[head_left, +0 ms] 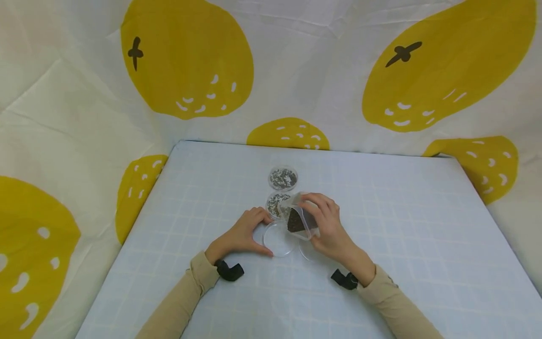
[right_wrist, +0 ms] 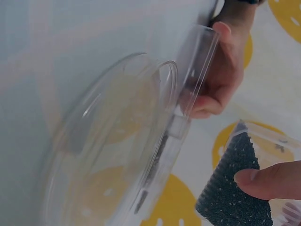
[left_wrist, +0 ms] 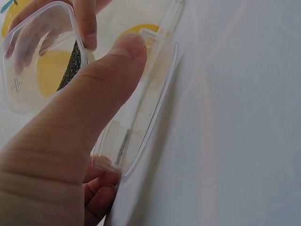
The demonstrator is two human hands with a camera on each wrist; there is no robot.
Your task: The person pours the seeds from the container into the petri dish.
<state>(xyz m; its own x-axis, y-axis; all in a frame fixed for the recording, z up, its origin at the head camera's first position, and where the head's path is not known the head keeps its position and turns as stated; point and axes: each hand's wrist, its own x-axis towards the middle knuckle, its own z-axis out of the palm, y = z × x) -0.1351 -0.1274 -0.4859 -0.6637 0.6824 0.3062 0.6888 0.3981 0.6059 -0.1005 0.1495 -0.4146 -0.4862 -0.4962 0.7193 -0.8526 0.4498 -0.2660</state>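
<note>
My left hand (head_left: 243, 231) holds a clear round petri dish (head_left: 278, 240) between thumb and fingers at its rim, flat on the table. In the left wrist view the thumb (left_wrist: 127, 49) lies against the dish's side wall. My right hand (head_left: 328, 226) grips a clear plastic tub (left_wrist: 28, 89), tilted with its mouth toward the left, just above the dish's right edge. Dark granules (right_wrist: 237, 188) are heaped along the tub's lower side. The dish's floor looks bare in the head view. A clear round lid or dish (head_left: 306, 252) lies partly hidden under the right hand.
Behind the held dish, two petri dishes with black and white bits stand in a line, the far dish (head_left: 282, 178) and the near dish (head_left: 274, 203), which the tub partly covers. A pale checked cloth (head_left: 402, 226) covers the table; a fruit-print curtain (head_left: 305, 70) hangs behind.
</note>
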